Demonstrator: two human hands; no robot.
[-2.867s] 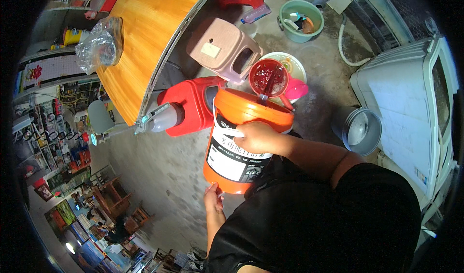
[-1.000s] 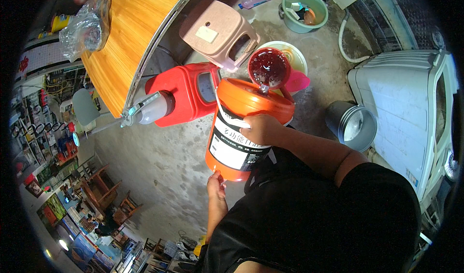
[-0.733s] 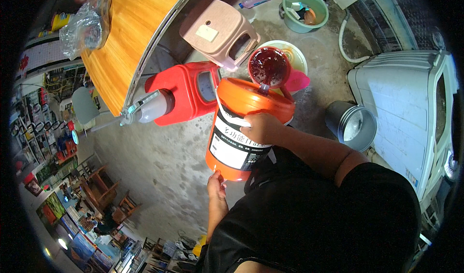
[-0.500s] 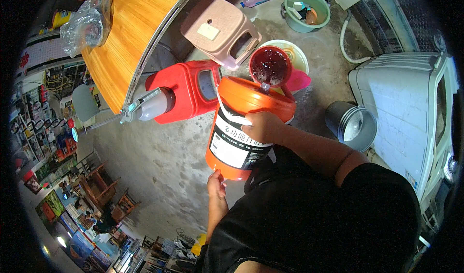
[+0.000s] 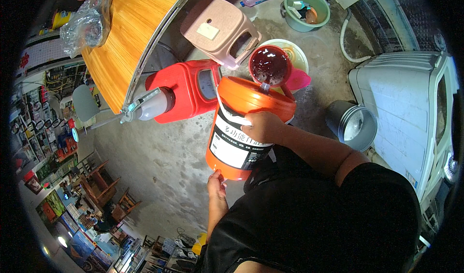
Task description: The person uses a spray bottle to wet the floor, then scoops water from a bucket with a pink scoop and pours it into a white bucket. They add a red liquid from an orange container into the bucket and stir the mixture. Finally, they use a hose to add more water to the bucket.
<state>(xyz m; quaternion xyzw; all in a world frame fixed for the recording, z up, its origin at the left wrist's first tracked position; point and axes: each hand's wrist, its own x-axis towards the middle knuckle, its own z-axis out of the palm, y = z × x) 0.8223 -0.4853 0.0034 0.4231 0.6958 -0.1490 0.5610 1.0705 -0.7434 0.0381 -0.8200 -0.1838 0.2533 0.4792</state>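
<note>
An orange lidded bucket (image 5: 240,149) with a black and white label is tipped forward, away from me. My right hand (image 5: 263,127) is closed on its white handle, near the upper side. Under its lower end, my left hand (image 5: 216,183) grips the bottom rim. A short clear spout (image 5: 265,87) at the lid's far edge points over a red container (image 5: 251,69) of dark red liquid. Some foam floats on that liquid. The red container stands at a white basin (image 5: 303,55), with a pink scoop-like piece (image 5: 298,80) beside it.
A pale pink stool (image 5: 217,19) and a red stool (image 5: 186,87) stand left of the red container. A wooden table (image 5: 140,16) is at far left. Stacked grey buckets (image 5: 345,123) and a white appliance (image 5: 391,113) are on the right. Beyond sits a green basin (image 5: 304,27).
Both hands and the tilted bucket hold their position. In the red container, the liquid's surface and glints have shifted, with less foam showing.
</note>
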